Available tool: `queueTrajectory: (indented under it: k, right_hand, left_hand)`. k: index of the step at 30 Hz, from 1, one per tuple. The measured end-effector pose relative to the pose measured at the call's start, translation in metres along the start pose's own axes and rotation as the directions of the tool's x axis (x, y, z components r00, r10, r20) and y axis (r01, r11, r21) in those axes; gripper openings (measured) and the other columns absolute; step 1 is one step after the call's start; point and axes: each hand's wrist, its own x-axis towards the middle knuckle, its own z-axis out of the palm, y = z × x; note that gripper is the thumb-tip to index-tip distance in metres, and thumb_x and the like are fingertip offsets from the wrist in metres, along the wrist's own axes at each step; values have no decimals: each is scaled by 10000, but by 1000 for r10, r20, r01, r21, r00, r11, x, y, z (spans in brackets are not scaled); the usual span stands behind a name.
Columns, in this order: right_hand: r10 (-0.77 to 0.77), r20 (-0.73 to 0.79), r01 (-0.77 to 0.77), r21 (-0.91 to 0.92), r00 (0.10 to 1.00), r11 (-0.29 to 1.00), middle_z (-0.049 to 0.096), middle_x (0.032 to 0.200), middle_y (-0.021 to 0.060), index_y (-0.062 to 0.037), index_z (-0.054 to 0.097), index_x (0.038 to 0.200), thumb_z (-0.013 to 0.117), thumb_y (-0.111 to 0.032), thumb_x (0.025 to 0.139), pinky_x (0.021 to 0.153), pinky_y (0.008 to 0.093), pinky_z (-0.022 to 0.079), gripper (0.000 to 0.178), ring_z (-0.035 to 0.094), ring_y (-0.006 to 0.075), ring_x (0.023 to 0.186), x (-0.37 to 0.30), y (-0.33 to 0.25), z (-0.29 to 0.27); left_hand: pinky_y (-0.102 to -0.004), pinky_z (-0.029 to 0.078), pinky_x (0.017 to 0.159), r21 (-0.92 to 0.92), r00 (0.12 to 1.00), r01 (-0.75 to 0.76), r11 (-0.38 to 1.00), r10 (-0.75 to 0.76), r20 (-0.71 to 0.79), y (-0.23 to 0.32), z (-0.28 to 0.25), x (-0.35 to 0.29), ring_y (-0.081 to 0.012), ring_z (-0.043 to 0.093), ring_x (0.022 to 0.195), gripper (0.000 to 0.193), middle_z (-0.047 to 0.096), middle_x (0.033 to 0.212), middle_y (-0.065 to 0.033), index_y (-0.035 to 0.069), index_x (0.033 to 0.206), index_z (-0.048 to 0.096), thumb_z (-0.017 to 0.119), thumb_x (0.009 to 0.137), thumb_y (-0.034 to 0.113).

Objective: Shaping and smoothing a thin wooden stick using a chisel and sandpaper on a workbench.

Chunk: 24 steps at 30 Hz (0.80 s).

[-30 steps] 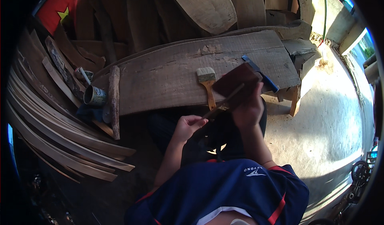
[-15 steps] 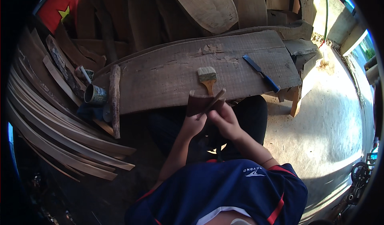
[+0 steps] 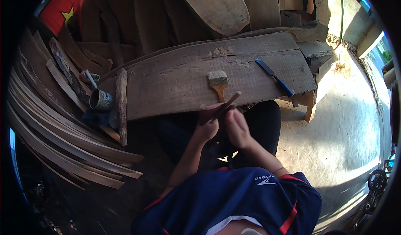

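Note:
Over my lap, at the near edge of the plank, my left hand (image 3: 206, 130) is closed on a curved reddish-brown sheet (image 3: 210, 112) that looks like sandpaper. A thin wooden stick (image 3: 232, 101) slants across the sheet, its lower end by my left fingers. My right hand (image 3: 238, 130) is closed beside the stick, thumb up; what its fingers grip is hidden. Just beyond, a flat paintbrush (image 3: 218, 84) with pale bristles lies on the plank (image 3: 175, 80), its handle toward me. Farther right lies a chisel (image 3: 275, 78) with a blue handle.
At the plank's left end are a rough wooden strip (image 3: 121, 105) and a tin can (image 3: 101, 100). Long curved wood strips (image 3: 79, 145) are stacked at left. Large boards (image 3: 213, 7) lean at the back. A red flag (image 3: 62, 9) hangs at far left.
The sheet has tipped and shows less of its face. My right hand has turned more upright and sits slightly apart from my left. The brush and chisel stay on the plank.

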Motion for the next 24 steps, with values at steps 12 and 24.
queueTrajectory:
  k: [12,24]
  right_hand:
    - [57,127,-48,-74,990,996,549,860,58,16,493,1078,287,-311,963,650,237,400,404,495,101,713,-1,8,-19]
    - [-86,84,94,-101,993,990,565,848,65,10,509,993,320,-283,955,682,249,411,350,522,133,740,-7,-20,-13]
  left_hand:
    - [-289,445,606,-197,974,-226,954,223,-40,31,2,6,-88,525,672,191,574,697,-12,26,901,613,453,875,127]
    - [-280,408,530,-320,989,-24,947,70,134,9,-6,-5,-84,488,575,208,555,643,-20,-18,876,572,476,888,166]
